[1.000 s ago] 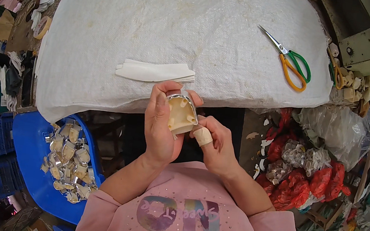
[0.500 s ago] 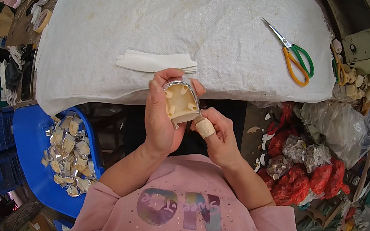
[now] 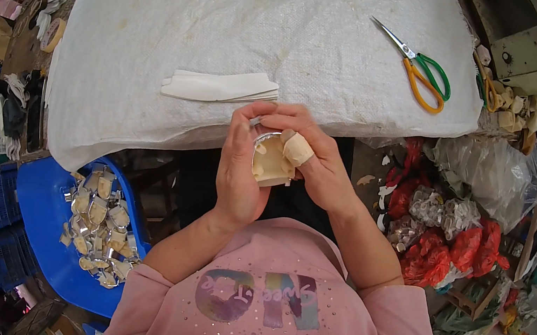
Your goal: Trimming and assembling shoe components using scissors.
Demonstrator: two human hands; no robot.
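Between my hands, just off the table's near edge, is a cream, rounded, shallow shell [image 3: 272,168] with a shiny silver rim and short pegs inside. My left hand [image 3: 238,169] is closed around its left side. My right hand [image 3: 325,166] grips it from the right, fingers curled over the far edge. A tan wrap [image 3: 298,150] covers my right thumb, which presses into the shell's upper right and hides part of it. Just beyond my hands, a small stack of white strips [image 3: 218,87] lies on the white cloth.
White woven sheeting [image 3: 236,20] covers the table. Scissors [image 3: 411,58] with green and orange handles lie at right. A blue plastic seat [image 3: 43,218] at left holds many similar silver-rimmed pieces [image 3: 100,217]. Red bags [image 3: 434,259] and clear plastic [image 3: 487,176] are heaped at right.
My right hand has moved up from the shell's lower right corner to wrap over its far right side, thumb now inside. The shell has come slightly lower and right.
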